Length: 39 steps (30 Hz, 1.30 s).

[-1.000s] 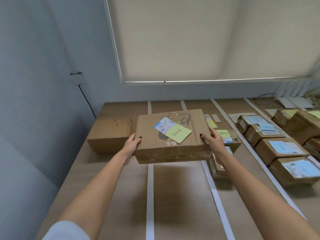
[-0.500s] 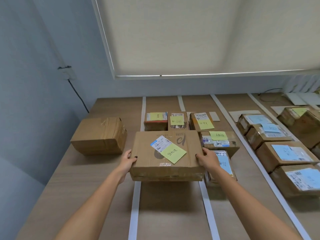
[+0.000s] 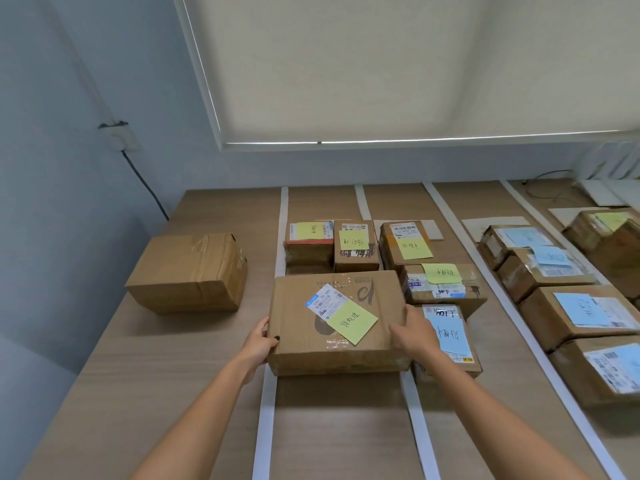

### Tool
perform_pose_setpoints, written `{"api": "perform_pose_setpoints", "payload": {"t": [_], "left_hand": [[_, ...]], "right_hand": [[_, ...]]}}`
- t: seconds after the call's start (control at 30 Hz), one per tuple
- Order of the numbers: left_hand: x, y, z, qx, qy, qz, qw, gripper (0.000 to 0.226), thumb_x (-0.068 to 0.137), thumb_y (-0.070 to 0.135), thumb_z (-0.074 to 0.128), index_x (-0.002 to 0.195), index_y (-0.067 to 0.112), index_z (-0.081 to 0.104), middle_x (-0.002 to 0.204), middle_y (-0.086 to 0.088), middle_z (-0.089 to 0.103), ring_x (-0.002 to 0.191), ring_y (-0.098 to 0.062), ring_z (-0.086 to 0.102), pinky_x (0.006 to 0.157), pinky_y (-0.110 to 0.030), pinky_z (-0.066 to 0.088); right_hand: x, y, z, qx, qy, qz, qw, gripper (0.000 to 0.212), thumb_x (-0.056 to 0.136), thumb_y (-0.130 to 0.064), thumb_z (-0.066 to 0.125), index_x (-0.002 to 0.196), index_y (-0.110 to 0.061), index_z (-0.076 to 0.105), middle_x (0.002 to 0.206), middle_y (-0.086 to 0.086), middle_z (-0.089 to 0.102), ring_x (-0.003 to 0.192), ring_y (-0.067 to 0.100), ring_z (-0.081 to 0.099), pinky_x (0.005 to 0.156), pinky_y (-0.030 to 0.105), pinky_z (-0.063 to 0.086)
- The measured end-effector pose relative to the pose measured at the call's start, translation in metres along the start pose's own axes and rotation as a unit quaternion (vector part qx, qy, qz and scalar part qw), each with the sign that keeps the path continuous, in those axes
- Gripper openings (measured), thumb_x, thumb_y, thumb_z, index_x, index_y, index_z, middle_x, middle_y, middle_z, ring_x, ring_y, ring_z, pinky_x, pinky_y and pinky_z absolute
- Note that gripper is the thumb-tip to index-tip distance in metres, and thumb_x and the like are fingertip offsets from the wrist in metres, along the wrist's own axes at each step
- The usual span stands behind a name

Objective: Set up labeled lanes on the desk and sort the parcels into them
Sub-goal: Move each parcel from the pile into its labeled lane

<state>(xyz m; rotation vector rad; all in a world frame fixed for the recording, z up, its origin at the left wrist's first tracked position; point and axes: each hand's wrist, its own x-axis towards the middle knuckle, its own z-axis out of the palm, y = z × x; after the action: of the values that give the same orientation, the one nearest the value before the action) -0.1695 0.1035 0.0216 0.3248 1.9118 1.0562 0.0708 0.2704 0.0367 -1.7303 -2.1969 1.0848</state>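
Lowered since before, the flat parcel (image 3: 336,322) sits in the lane between white strips (image 3: 265,403), fingers of left hand (image 3: 259,342) and right hand (image 3: 412,332) holding its sides; square it behind the smaller boxes (image 3: 356,245) before releasing.

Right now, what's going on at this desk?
A person is sorting parcels into lanes marked on the desk with white tape strips. Both hands grip a flat cardboard box with a yellow sticky note: left hand at its left edge, right hand at its right. The box is in the lane between two strips, in front of smaller yellow-noted parcels. Blue-noted parcels fill a lane to the right; one plain box sits left.
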Motion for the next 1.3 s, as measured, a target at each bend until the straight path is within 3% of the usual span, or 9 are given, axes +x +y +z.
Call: {"api": "perform_pose_setpoints", "payload": {"t": [0.2,0.67,1.3], "left_hand": [[0.003,-0.003,-0.001,0.017,0.010,0.015,1.000,0.060,0.096,0.001,0.041,0.148,0.021,0.020,0.144,-0.007,0.040,0.125,-0.027,0.044,0.099,-0.040,0.044],[0.002,-0.007,-0.014,0.029,0.040,0.027,0.998,0.058,0.097,0.000,0.039,0.148,0.019,0.021,0.146,-0.007,0.038,0.128,-0.027,0.041,0.099,-0.037,0.042],[-0.002,-0.006,-0.010,0.058,0.027,0.024,0.998,0.055,0.096,0.005,0.044,0.146,0.019,0.024,0.141,-0.009,0.042,0.122,-0.026,0.047,0.088,-0.031,0.045]], "right_hand": [[-0.007,0.001,0.009,0.004,-0.013,0.011,1.000,0.058,0.092,-0.029,0.049,0.143,-0.013,0.027,0.136,0.013,0.047,0.119,0.030,0.049,0.097,0.043,0.046],[-0.012,-0.008,0.020,0.036,-0.035,0.012,0.999,0.060,0.091,-0.027,0.052,0.144,-0.016,0.026,0.139,0.011,0.045,0.122,0.030,0.049,0.097,0.045,0.048],[-0.008,-0.009,0.026,-0.045,-0.013,0.024,0.999,0.062,0.090,-0.032,0.053,0.143,-0.009,0.028,0.138,0.015,0.045,0.124,0.033,0.047,0.102,0.047,0.043]]}}
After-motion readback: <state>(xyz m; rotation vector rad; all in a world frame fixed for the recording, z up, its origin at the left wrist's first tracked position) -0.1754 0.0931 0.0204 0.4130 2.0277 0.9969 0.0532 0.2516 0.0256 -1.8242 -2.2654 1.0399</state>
